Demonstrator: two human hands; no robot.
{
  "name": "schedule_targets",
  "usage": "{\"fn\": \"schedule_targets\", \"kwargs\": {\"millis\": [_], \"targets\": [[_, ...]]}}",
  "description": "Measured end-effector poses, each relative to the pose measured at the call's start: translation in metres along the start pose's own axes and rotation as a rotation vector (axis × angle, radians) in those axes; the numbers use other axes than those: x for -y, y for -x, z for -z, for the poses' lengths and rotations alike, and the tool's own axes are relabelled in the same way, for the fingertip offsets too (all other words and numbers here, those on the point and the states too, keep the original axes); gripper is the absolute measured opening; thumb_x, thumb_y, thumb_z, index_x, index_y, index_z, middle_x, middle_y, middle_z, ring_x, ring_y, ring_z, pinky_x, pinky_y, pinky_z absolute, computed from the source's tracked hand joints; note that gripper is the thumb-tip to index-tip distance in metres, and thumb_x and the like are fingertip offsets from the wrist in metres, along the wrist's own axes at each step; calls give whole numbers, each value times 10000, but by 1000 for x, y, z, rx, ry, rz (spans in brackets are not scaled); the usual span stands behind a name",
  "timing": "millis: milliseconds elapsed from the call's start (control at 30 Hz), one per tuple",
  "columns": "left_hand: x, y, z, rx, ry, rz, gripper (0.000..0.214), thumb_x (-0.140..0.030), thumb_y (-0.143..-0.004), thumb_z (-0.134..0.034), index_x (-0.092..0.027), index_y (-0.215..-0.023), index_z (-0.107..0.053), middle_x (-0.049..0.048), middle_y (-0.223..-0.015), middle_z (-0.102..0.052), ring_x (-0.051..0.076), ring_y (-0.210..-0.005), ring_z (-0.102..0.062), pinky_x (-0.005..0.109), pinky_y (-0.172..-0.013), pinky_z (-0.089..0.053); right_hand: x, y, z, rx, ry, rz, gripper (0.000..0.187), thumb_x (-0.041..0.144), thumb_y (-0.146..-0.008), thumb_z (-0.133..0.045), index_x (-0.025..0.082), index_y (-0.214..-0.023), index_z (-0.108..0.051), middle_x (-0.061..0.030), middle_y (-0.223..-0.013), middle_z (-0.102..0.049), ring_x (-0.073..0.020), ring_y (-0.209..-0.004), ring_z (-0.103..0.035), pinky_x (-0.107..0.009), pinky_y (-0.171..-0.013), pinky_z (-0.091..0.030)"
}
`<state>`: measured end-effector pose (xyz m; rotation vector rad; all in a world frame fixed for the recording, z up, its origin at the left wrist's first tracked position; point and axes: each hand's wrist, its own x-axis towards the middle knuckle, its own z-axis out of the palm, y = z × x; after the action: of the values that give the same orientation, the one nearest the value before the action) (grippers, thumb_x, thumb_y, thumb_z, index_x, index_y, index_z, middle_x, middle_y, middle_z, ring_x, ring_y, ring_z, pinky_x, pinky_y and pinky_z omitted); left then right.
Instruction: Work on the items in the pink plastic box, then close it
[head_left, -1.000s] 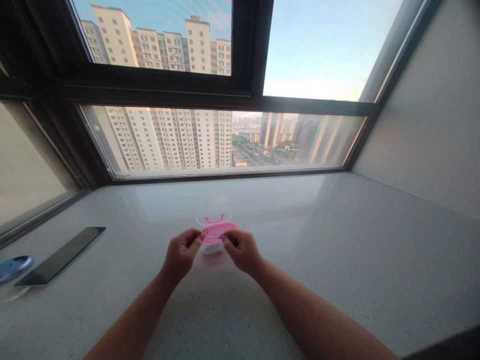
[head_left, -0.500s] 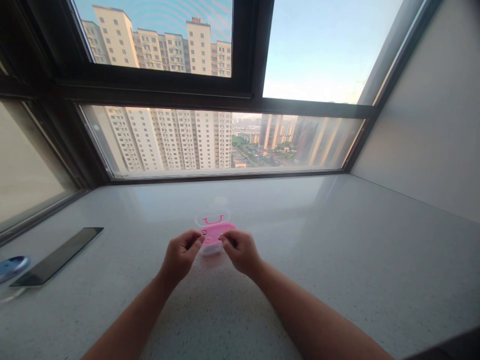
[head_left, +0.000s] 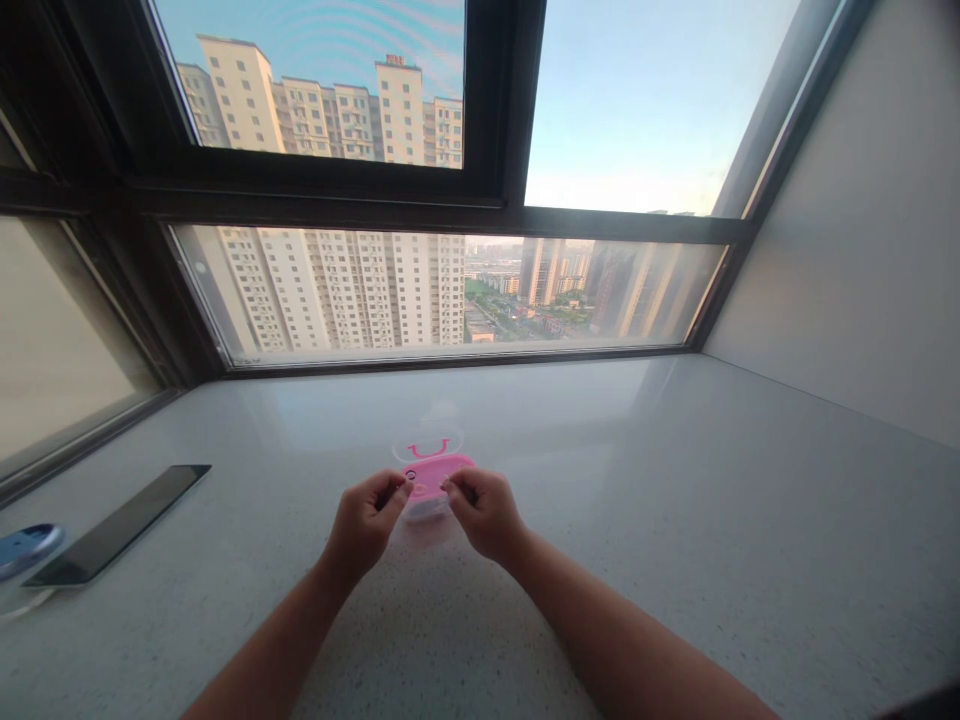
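A small box with a pink top (head_left: 433, 474) and a clear lower part (head_left: 424, 511) stands on the pale speckled surface. Behind it lies a clear rounded piece with a pink curved handle (head_left: 429, 450). My left hand (head_left: 369, 520) is closed in a pinch at the box's left side, beside a tiny dark ring shape (head_left: 410, 475). Over the right side of the pink top, my right hand (head_left: 486, 512) pinches thumb against forefinger, with a tiny pale bit at its fingertips. What either hand holds is too small to name.
At the left lie a dark flat phone-like slab (head_left: 120, 525) and a round bluish object (head_left: 30, 548) with a white cable (head_left: 30, 603). A dark-framed window (head_left: 480, 215) rises behind the speckled ledge (head_left: 675, 520), and a white wall (head_left: 847, 250) bounds it on the right.
The whole view has shifted slightly, so things appear a little lower. Both hands keep their pinches above the box, with almost no movement relative to it.
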<state>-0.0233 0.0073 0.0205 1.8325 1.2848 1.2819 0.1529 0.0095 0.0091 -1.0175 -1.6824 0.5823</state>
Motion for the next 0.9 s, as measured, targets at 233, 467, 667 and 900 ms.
{"fn": "schedule_targets", "kwargs": {"millis": [233, 467, 667, 900], "targets": [[3, 0, 0, 19, -4, -13, 247, -360, -785, -551, -142, -714, -643, -6, -611, -579, 127, -592, -507, 208, -567, -398, 2, 0, 1, -2, 13, 11, 253, 249, -789, -485, 150, -563, -543, 52, -496, -318, -84, -479, -286, -212, -463, -230], [1, 2, -1, 23, -17, -34, 215, -327, -769, -561, -144, -723, -664, 0, -621, -607, 129, -585, -515, 208, -550, -388, 3, -1, 2, 19, 3, 26, 258, 254, -812, -474, 145, -591, -550, 49, -510, -327, -83, -492, -289, -214, -473, -238], [0, 2, -1, 38, -41, -32, 237, -348, -785, -545, -144, -731, -655, -6, -610, -588, 125, -580, -500, 214, -559, -384, 3, 0, 2, 20, -7, 26, 250, 247, -812, -479, 142, -598, -557, 47, -512, -335, -84, -496, -292, -215, -475, -241], [0, 2, -1, 52, -49, -26, 269, -373, -794, -532, -137, -732, -645, -14, -594, -555, 118, -573, -475, 211, -550, -368, 1, 0, 1, 31, -36, 14, 240, 245, -810, -488, 137, -612, -570, 49, -515, -335, -81, -495, -289, -213, -473, -234]]}}
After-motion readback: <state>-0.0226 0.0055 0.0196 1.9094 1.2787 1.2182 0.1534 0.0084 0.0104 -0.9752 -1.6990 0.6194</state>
